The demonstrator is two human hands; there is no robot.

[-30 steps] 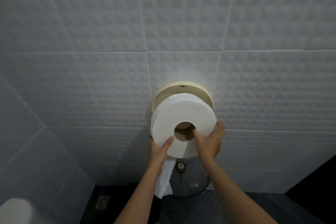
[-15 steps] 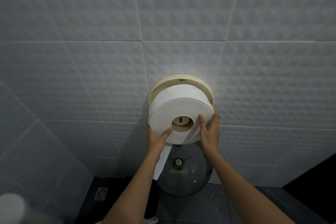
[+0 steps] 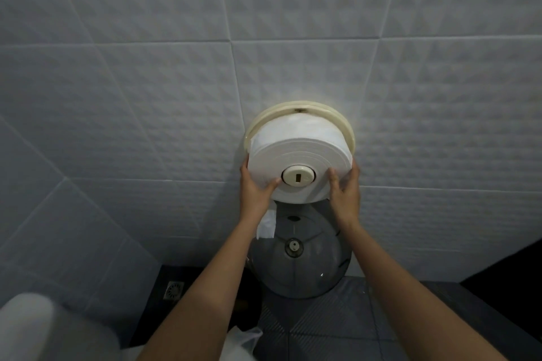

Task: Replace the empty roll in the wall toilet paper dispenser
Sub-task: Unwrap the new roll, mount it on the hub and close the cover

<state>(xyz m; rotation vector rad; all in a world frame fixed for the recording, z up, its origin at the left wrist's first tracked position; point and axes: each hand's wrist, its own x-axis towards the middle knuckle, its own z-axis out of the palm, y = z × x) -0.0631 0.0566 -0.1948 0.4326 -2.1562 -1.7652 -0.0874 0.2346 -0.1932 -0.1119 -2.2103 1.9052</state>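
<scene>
A large white toilet paper roll point(image 3: 302, 152) sits on the cream round dispenser base point(image 3: 296, 108) fixed to the tiled wall. The cream spindle hub point(image 3: 298, 175) shows through the roll's core. My left hand point(image 3: 255, 186) grips the roll's lower left edge, thumb on its face. My right hand point(image 3: 343, 189) holds the lower right edge the same way. A loose paper tail point(image 3: 267, 224) hangs below the roll behind my left wrist. The smoky grey dispenser cover point(image 3: 299, 264) hangs open below the base.
Grey textured wall tiles point(image 3: 146, 97) fill the view. A white rounded fixture point(image 3: 38, 328) is at the bottom left. A floor drain point(image 3: 173, 290) sits in the dark floor. A clear plastic bag point(image 3: 246, 337) lies low between my arms.
Both hands have pushed the roll back onto the spindle; the hub now fills the core hole. The paper tail hangs shorter behind my left wrist.
</scene>
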